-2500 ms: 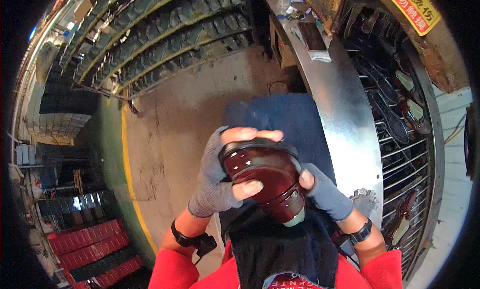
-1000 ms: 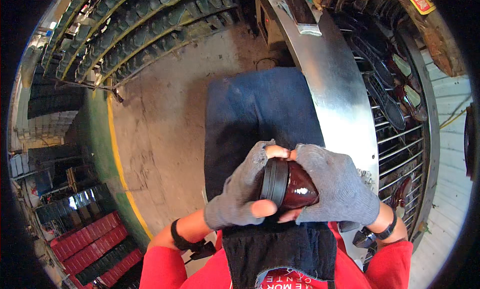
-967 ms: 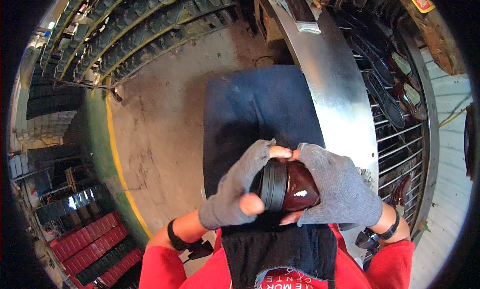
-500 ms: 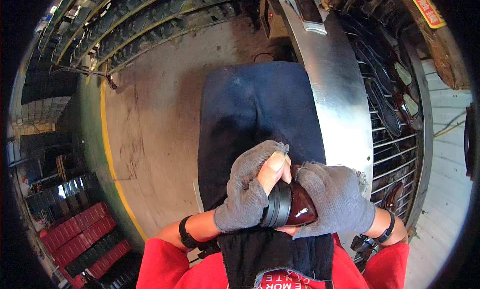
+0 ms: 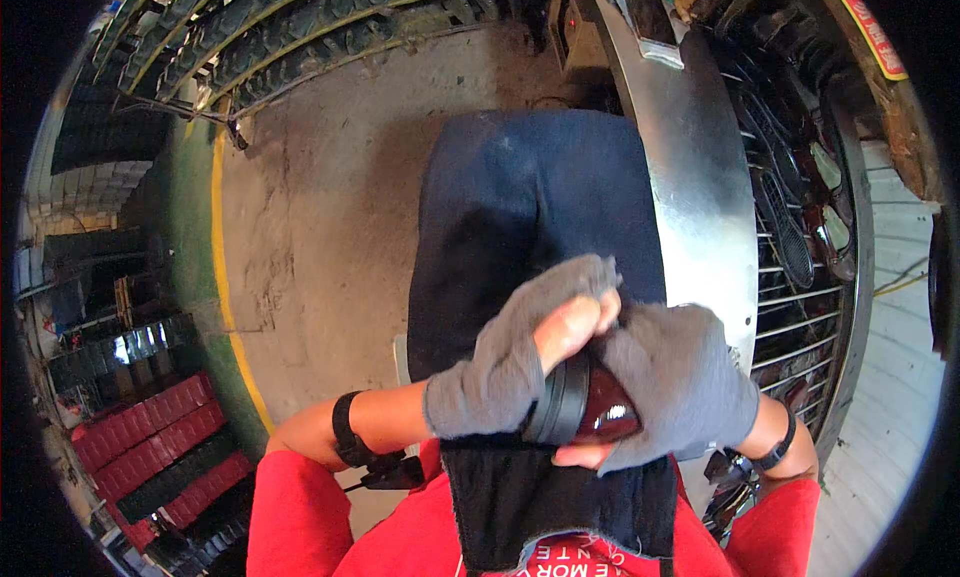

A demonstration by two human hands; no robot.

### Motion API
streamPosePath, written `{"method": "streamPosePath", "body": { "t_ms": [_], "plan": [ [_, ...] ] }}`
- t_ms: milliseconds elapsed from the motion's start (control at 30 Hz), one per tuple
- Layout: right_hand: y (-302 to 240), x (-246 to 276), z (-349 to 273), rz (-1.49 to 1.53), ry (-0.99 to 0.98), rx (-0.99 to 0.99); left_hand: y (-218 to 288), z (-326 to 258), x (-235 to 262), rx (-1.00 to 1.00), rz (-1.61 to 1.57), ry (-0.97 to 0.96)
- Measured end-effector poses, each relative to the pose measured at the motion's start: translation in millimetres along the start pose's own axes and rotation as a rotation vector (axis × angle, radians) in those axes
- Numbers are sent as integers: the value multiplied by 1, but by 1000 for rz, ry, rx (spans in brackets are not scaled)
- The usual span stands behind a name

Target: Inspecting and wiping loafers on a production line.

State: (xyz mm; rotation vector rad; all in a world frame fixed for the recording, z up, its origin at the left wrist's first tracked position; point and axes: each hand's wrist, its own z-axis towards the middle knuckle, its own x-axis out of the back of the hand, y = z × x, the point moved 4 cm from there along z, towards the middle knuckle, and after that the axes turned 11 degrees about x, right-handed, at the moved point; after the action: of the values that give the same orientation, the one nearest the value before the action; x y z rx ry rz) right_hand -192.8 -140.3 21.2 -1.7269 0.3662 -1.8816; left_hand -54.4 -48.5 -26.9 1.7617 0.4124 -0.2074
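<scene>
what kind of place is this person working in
Probably a shoe factory or workshop. The gloved left hand and right hand are on a glossy dark red shoe, a black sole shows on the metal-bar rack at right, and rows of dark pieces fill the upper left.

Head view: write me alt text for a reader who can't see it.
A gray-gloved right hand grips a glossy dark red shoe while the gray-gloved left hand curls over its black sole, near a dark apron. At right, a metal counter adjoins a barred rack holding more shoes; loaded shelves fill the upper left.
</scene>
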Motion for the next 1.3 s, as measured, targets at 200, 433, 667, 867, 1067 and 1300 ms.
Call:
{"method": "streamPosePath", "body": {
  "t_ms": [200, 433, 667, 867, 1067, 1300],
  "plan": [
    [40, -41, 17, 982, 1060, -789, -4, 36, 26, 76, -275, 301],
    [23, 56, 59, 611, 539, -42, 48, 24, 35, -360, 365, 305],
    [-29, -63, 80, -88, -191, 439, -35, 47, 58, 185, -547, 195],
    [-2, -21, 23, 274, 610, 58, -63, 23, 67, 103, -744, 280],
    [28, -48, 12, 737, 804, -469, -58, 21, 48, 273, -606, 180],
    [21, -52, 12, 729, 840, -462, -40, -3, 37, 228, -404, 304]
  ]
}}
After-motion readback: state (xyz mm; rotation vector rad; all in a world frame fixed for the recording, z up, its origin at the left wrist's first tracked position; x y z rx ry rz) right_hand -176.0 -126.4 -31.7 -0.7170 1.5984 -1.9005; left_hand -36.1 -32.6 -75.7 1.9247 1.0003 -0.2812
